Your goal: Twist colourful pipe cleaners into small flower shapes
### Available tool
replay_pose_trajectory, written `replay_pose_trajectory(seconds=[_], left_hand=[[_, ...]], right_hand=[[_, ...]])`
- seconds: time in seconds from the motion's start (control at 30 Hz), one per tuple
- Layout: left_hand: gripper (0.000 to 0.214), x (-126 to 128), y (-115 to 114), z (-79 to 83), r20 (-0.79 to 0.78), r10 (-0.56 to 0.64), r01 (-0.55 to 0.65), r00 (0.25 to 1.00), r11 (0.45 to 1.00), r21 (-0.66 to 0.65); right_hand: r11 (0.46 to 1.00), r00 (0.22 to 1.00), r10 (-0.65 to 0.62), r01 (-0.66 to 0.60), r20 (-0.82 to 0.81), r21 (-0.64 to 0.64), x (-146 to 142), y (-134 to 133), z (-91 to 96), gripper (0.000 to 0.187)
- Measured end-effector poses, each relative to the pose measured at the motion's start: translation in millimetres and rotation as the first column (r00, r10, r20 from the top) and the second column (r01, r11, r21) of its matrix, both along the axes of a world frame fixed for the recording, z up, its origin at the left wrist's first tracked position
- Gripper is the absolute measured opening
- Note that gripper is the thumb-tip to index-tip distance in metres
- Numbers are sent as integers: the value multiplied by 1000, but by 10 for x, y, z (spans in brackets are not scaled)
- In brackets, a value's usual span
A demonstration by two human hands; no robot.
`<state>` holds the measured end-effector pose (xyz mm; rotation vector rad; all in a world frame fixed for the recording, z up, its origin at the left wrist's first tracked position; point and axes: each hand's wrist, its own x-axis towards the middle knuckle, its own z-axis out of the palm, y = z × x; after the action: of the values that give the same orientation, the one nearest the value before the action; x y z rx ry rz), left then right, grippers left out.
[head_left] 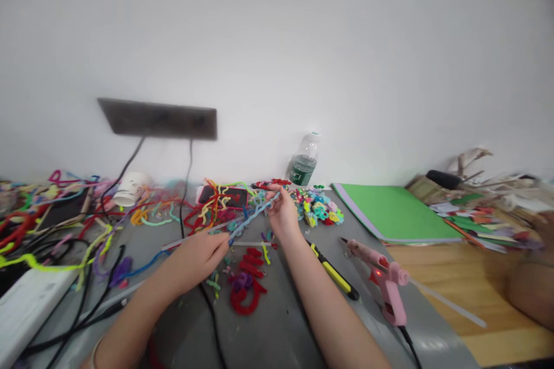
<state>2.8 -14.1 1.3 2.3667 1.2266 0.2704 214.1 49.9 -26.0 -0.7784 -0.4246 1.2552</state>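
A light blue pipe cleaner [253,216] runs slantwise between my two hands above the grey table. My left hand [201,258] is closed on its lower end. Higher up and to the right, my right hand [282,213] pinches the other end between thumb and fingers. Just below them lies a red curled pipe cleaner piece [247,300] with a purple curl [240,281] on it. Beyond my right hand sits a heap of small colourful pipe cleaner curls [322,207]. A yellow and black utility knife [337,278] lies right of my right forearm.
A pink glue gun [387,279] with a lit red light lies at right, its glue stick sticking out. Green sheets [393,213], a water bottle [304,160], a paper cup [130,188], tangled pipe cleaners and black cables surround the hands. Another person's arm [530,282] shows at far right.
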Motion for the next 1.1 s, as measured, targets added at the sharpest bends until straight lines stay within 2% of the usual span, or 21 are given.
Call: replay_pose_trajectory(seconds=[0.1,0.2,0.27,0.33,0.4,0.47,0.6,0.7,0.8,0.97,1.1], left_hand=[[31,-98,100,-24,47,155,-159,987,983,91],[29,-204,198,-22,105,283,-297,953,941,159],[30,-257,240,-10,190,326,-363,926,908,209],[32,-279,253,3,260,324,-384,910,894,232],[34,-264,239,14,292,310,-381,905,895,231],[35,-220,208,23,302,290,-361,908,907,218],[34,-118,146,36,291,193,-247,937,956,161],[32,-105,143,32,253,153,-194,955,971,143],[31,-160,177,15,190,185,-216,964,963,161],[35,-263,217,7,168,194,-228,967,949,216],[35,-286,213,-1,185,129,-170,974,958,230]], right_hand=[[996,990,-84,84,-112,-8,34,13,4,20],[987,965,-160,156,-206,-37,46,19,2,23],[990,966,-140,139,-218,-23,34,6,21,25],[999,981,-33,38,-190,22,4,-25,61,27],[989,978,144,-137,-151,55,-44,-70,115,28],[957,948,289,-284,-132,54,-99,-117,162,22],[904,903,428,-426,-44,42,-172,-169,185,16],[899,899,438,-437,-20,41,-165,-158,164,33],[921,922,384,-380,-48,82,-128,-133,155,48],[933,930,354,-344,-99,101,-93,-114,145,48],[942,938,330,-321,-102,99,-85,-105,126,47]])
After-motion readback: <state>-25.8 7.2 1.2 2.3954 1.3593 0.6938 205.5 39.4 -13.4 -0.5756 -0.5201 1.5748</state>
